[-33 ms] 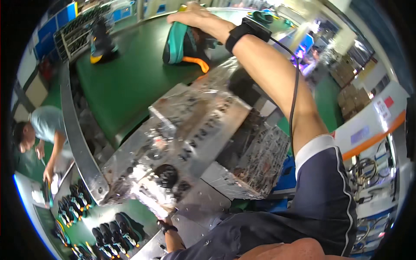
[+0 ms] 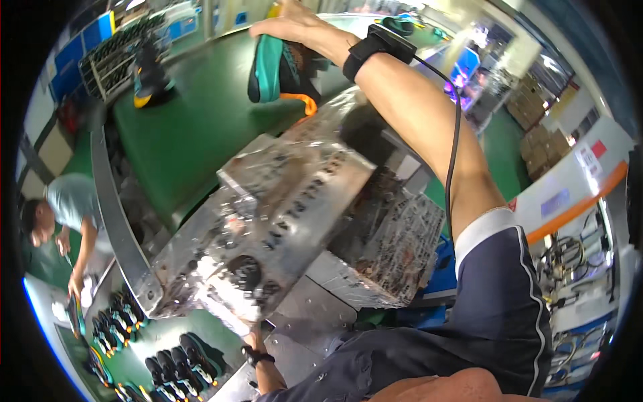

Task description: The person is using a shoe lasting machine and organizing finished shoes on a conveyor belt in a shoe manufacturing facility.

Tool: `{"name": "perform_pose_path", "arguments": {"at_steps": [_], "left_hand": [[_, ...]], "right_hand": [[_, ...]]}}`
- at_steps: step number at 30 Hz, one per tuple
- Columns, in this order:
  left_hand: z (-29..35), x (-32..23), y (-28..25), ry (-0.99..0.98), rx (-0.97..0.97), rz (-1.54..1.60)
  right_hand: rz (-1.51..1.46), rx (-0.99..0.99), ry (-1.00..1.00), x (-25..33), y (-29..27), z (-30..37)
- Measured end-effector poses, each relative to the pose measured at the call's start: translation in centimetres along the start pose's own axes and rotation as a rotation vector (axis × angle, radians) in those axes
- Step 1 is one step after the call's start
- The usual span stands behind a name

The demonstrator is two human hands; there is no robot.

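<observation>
At the top, my right hand [image 2: 288, 28] is closed on the upper end of a shoe [image 2: 269, 70], dark with a teal sole. The shoe hangs over the green belt, and an orange loop [image 2: 305, 102] sticks out at its bottom. Low in the view, my left hand [image 2: 252, 336] shows only near the wrist, next to the bottom of a plastic-wrapped metal machine body [image 2: 295, 201]. Its fingers are hidden there, so their state does not show. Another dark shoe with a yellow tip [image 2: 149, 84] stands at the upper left on the belt.
The green conveyor belt [image 2: 181, 141] runs behind the machine, with a metal rail [image 2: 110, 181] along its left. Several dark shoes [image 2: 171, 368] stand in rows at the lower left. A co-worker [image 2: 74, 208] bends there. A black cable [image 2: 457, 134] runs along my right arm.
My right hand and its shoe have shifted slightly left in view. The wrapped machine body also appears a little further left.
</observation>
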State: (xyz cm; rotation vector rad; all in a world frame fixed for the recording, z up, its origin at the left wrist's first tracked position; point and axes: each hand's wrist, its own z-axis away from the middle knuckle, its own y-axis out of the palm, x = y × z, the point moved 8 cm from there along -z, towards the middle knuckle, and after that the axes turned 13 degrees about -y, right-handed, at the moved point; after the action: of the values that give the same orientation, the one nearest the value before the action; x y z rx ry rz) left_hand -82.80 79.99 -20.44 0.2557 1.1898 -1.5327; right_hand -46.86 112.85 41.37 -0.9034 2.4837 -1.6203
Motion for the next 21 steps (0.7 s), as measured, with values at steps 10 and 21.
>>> {"name": "perform_pose_path", "arguments": {"at_steps": [10, 21], "left_hand": [[29.8, -20.1, 9.1, 0.123, 1.39, 0.409], [57.8, -31.4, 17.9, 0.773, 1.648, 0.347]], "right_hand": [[0.462, -0.55, -0.579, 14.1, -18.4, 27.2], [0.632, -0.414, 0.382, 16.7, -22.2, 60.5]]}}
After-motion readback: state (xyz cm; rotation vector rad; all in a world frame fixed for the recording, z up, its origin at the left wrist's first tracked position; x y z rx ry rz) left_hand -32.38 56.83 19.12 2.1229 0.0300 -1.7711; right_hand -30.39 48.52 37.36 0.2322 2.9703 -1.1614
